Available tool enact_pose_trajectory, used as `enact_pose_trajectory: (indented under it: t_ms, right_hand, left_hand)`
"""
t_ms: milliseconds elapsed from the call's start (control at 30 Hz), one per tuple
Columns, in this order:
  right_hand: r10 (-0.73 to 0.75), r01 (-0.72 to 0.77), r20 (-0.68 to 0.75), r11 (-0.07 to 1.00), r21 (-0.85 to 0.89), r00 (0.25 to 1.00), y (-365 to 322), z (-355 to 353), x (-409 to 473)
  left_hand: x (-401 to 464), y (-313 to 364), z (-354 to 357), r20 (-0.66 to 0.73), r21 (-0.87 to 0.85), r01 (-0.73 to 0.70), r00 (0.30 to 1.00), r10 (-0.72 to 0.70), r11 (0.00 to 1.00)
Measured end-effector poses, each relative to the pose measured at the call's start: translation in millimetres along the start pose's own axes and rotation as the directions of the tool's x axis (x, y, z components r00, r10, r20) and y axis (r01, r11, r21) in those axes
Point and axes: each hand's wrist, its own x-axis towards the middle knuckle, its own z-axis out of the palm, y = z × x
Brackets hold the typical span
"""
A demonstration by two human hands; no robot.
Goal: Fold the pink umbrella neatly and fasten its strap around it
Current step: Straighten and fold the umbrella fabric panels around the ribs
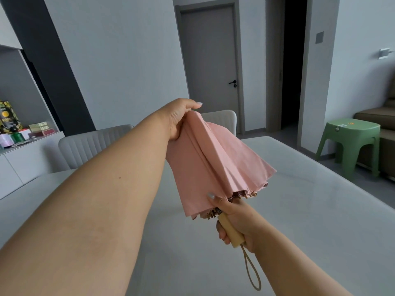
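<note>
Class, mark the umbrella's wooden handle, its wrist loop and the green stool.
wooden handle (232,231), head view, on its bare side.
wrist loop (249,265), head view, on the cord.
green stool (352,133), head view, on its front.

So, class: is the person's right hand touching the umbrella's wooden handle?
Touching. The head view shows the right hand with its fingers curled round the wooden handle just below the pink umbrella canopy.

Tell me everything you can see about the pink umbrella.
The pink umbrella is collapsed but loose, its matte fabric hanging in uneven folds, held in the air above the table. The left hand grips the top end; the right hand grips the pale wooden handle, from which a beige cord loop hangs. No fastened strap shows.
</note>
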Motion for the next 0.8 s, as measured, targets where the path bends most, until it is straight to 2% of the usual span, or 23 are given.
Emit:
enact_pose_trajectory:
  t_ms: [100,167,333,500,567,633,667,733,800]
  right_hand:
    - [0.018,-0.019,-0.021,1.000,-0.007,1.000,-1.2,0.3,-1.9]
    - [0.024,-0.024,-0.014,1.000,-0.011,1.000,-2.0,1.7,-2.9]
    - [-0.002,0.002,-0.007,1.000,-0.007,1.000,-2.6,1.2,-2.7]
    - [-0.004,0.004,0.007,1.000,-0.004,1.000,-1.6,0.4,-0.6]
    - [-0.010,0.011,0.009,1.000,-0.026,1.000,1.4,0.1,2.4]
    - [-0.021,0.021,0.002,0.999,-0.045,1.000,4.6,-1.0,5.0]
    - [-0.026,0.026,0.001,0.998,-0.055,1.000,6.2,-1.8,6.5]
    - [-0.029,0.030,0.003,0.997,-0.068,1.000,7.9,-3.1,9.1]
    - [-0.042,0.041,-0.003,0.997,-0.058,0.999,7.3,-4.1,10.1]
  left_hand:
    - [-3.3,0.4,2.7,-0.038,0.200,0.041,0.999,-0.034,0.979]
    - [-5.1,0.4,5.3,-0.099,0.240,0.046,0.995,-0.023,0.970]
    - [-1.0,5.2,4.6,-0.179,0.014,-0.039,0.983,0.041,0.999]
    - [-2.0,5.1,9.7,-0.161,0.259,-0.022,0.985,0.066,0.966]
    - [-2.2,4.2,14.2,-0.219,0.358,-0.029,0.969,0.114,0.933]
    - [-5.2,5.6,19.7,-0.277,0.524,-0.006,0.944,0.177,0.852]
    - [-7.0,6.9,22.1,-0.307,0.545,0.006,0.932,0.193,0.838]
    - [-5.2,8.4,23.4,-0.339,0.454,-0.014,0.922,0.188,0.891]
    - [-5.3,9.1,21.9,-0.358,0.279,-0.037,0.923,0.139,0.960]
